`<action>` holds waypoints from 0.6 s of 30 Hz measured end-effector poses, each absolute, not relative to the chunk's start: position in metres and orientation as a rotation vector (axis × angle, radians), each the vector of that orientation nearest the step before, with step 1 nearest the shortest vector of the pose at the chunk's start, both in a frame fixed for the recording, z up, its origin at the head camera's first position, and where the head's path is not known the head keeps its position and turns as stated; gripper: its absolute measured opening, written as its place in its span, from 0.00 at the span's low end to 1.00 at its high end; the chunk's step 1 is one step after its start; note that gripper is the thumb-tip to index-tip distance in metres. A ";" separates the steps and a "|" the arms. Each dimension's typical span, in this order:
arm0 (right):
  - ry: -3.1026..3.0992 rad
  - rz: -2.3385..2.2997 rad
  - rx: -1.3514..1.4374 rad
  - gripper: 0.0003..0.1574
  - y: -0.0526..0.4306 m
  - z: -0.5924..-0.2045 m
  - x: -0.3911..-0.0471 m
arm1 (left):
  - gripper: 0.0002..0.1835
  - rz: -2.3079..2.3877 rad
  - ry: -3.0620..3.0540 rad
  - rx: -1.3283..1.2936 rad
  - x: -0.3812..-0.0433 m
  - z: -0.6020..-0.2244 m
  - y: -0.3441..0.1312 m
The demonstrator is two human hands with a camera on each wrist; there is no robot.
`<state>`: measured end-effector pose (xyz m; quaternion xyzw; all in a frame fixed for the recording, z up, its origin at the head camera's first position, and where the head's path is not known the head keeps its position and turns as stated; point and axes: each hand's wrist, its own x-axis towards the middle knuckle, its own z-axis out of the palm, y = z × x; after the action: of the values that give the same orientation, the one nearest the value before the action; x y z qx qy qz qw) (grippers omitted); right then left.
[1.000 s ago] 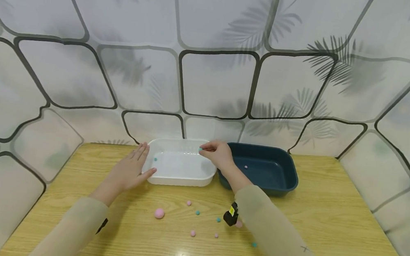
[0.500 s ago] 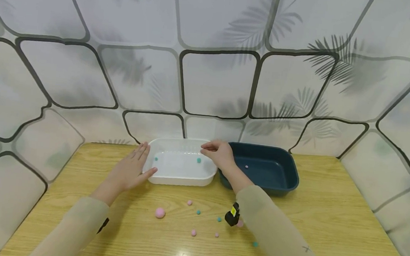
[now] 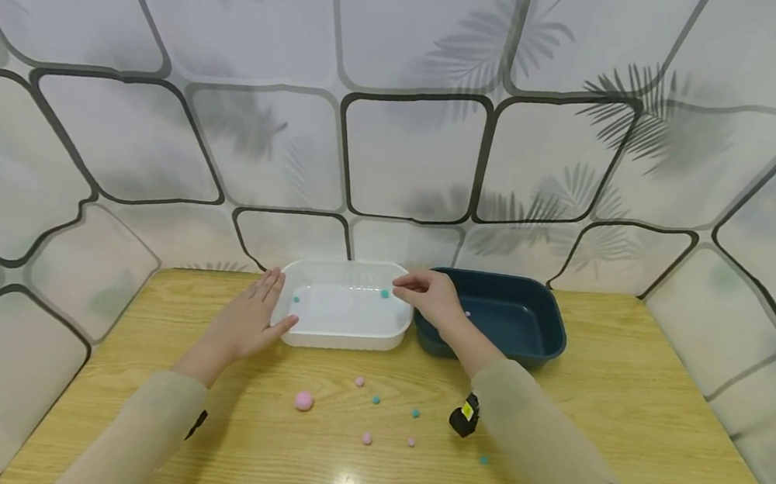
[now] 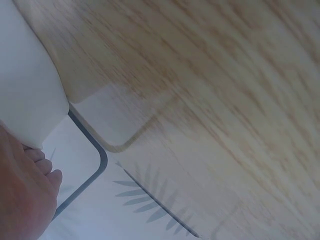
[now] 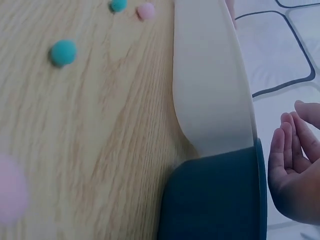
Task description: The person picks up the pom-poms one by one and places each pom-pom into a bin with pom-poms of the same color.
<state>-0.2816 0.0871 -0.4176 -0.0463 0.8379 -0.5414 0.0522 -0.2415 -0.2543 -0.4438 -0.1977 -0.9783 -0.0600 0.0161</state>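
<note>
My left hand (image 3: 247, 323) lies against the left end of a white basin (image 3: 343, 342), fingers straight and thumb along its near rim. Above the right end of that basin is my right hand (image 3: 434, 302), thumb and fingertips slightly apart with nothing between them. Just left of these fingertips sits a teal ball (image 3: 384, 294) inside the white basin. A smaller teal ball (image 3: 296, 299) is at the basin's left side. In the right wrist view, the right hand (image 5: 295, 165) shows loosely bent fingers beyond the rims.
A dark blue basin (image 3: 509, 324) adjoins the white one on the right, with a small pink ball (image 3: 467, 313) inside, beside my wrist. On the wooden table in front lie a large pink ball (image 3: 304, 401) and several smaller pink and teal balls. A patterned wall backs the table.
My right hand released a teal ball, which dropped into the white basin and shifted slightly. The hand then moved a little to the right. My left hand stays in place.
</note>
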 end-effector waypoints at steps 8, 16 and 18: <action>2.538 -1.652 -0.231 0.13 0.115 -0.417 -0.266 | 0.47 -0.176 -3.044 -0.615 -0.243 -0.444 -0.253; 2.536 -1.608 -0.345 0.12 0.144 -0.418 -0.248 | 0.47 -0.179 -3.043 -0.618 -0.242 -0.444 -0.253; 2.528 -1.599 -0.365 0.12 0.150 -0.419 -0.243 | 0.47 -0.178 -3.042 -0.616 -0.242 -0.444 -0.253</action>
<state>-0.2426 0.1501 -0.4192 -0.1210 0.8371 -0.5296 0.0642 -0.2424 -0.2531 -0.4442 -0.1980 -0.9784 -0.0572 0.0166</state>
